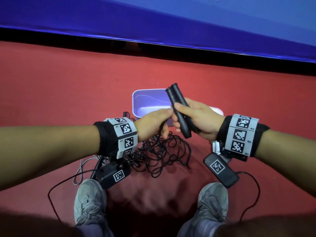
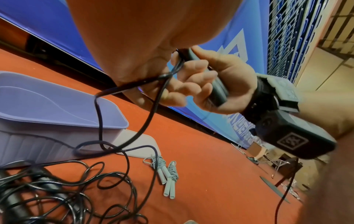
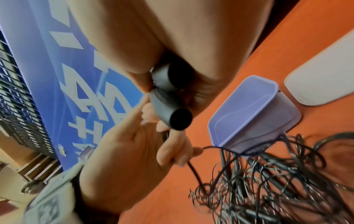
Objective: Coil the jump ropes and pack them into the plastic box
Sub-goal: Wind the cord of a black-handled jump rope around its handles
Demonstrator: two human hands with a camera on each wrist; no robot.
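My right hand (image 1: pixel 186 117) grips two black jump-rope handles (image 1: pixel 177 108) held side by side, their ends pointing up and away over the box. The left hand (image 1: pixel 166 124) pinches the black rope (image 2: pixel 145 121) just below those handles (image 3: pixel 172 103), its fingers (image 3: pixel 176 151) curled round the cord. From there the rope hangs down into a loose black tangle (image 1: pixel 162 154) on the red floor between my forearms. Just beyond both hands stands the open purple plastic box (image 1: pixel 147 103), with only its bare bottom showing inside.
The box's pale lid (image 2: pixel 138 142) lies on the floor right of the box (image 2: pixel 57 109). A grey jump rope (image 2: pixel 166 177), wound round its own handles, lies near the lid. More black handles sit in the tangle (image 3: pixel 268 189). My grey shoes (image 1: pixel 89 200) are close below; a blue banner (image 1: pixel 171 23) runs behind.
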